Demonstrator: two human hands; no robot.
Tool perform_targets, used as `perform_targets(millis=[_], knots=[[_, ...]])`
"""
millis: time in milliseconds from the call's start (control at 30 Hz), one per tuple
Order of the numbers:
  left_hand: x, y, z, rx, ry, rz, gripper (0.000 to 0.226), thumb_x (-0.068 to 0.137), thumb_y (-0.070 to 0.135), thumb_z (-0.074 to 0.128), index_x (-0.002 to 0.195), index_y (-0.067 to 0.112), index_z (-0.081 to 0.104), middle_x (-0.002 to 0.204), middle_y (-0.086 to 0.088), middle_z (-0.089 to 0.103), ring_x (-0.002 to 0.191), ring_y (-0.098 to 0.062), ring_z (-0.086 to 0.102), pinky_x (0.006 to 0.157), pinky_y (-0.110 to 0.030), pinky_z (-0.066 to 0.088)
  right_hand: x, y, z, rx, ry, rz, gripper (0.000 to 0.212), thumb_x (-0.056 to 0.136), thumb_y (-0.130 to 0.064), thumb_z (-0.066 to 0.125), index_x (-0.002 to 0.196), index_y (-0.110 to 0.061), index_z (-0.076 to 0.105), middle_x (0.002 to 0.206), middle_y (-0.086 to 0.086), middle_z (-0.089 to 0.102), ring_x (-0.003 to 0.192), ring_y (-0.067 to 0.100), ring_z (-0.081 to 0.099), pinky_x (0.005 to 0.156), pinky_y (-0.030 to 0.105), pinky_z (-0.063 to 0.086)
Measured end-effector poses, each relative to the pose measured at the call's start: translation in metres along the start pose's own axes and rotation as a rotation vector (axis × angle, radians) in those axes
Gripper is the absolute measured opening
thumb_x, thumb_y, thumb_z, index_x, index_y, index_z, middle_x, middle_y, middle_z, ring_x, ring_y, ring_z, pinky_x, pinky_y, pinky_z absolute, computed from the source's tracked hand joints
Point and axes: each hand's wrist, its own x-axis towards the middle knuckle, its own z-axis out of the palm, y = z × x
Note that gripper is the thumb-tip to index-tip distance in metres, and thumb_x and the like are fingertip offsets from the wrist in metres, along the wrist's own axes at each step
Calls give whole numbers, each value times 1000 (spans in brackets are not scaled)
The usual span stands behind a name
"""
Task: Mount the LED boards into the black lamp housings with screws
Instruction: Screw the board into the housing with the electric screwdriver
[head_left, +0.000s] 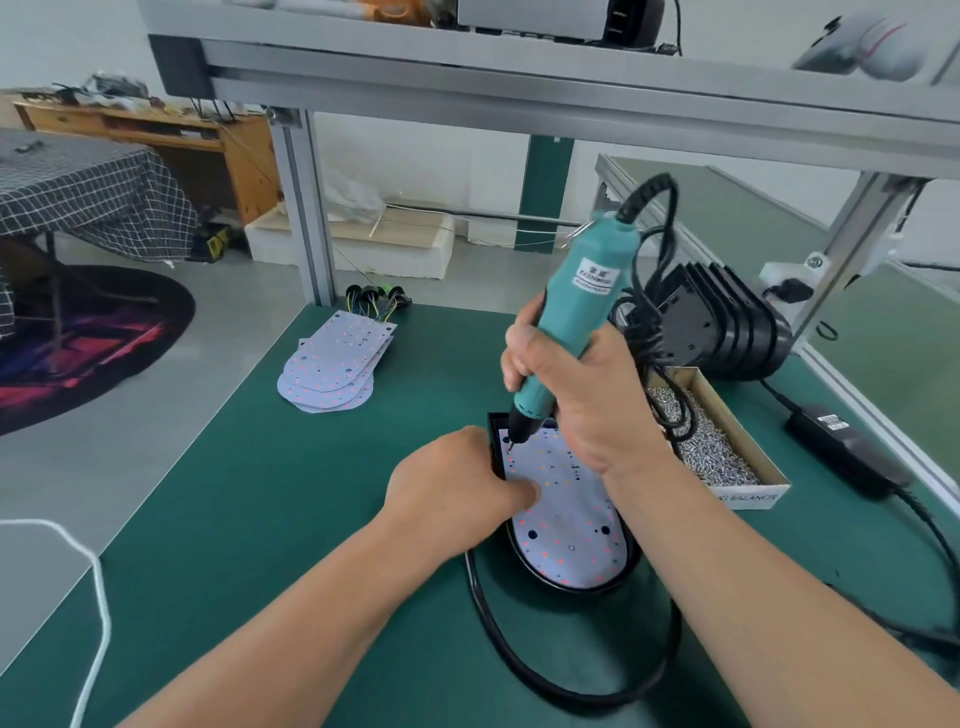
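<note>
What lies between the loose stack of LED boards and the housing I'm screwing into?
Only bare green mat, in the head view. The stack of LED boards sits apart from the housing, whose left edge the left hand holds.

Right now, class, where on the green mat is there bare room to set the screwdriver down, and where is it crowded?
Free: the mat between the stack of LED boards and the lamp housing, and leftward to the mat's edge. Crowded: the right, with screw box, stacked housings, power adapter and cables.
</note>
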Motion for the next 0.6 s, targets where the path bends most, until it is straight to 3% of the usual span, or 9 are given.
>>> perform_targets(millis=[167,333,467,600], knots=[[0,1,0,22,-13,11,43,70,58,66,71,21,44,60,7,51,54,-18,49,51,-28,33,2,3,-2,-41,-105,78,22,93,-38,79,94,-22,64,76,2,60,71,28,54,75,46,49],[0,2,-4,24,-48,8,46,69,59,67,69,21,41,57,7,44,53,-18,43,51,-29,31,-3,-5,-5,17,-111,63,14,93,-18,76,105,-21,71,79,0,64,75,26,59,83,47,50],[0,2,-8,21,-66,12,49,73,59,69,67,20,39,53,9,44,52,-17,42,51,-29,31,-8,-24,-3,232,45,-65,12,94,-9,70,105,-14,67,75,3,57,71,26,54,81,44,48],[-3,-1,-14,-19,-167,41,53,75,63,73,70,20,44,59,9,47,55,-16,44,56,-31,34,-26,-35,-17,417,241,-109,8,99,-13,68,103,-15,62,80,5,49,73,23,49,84,41,50]])
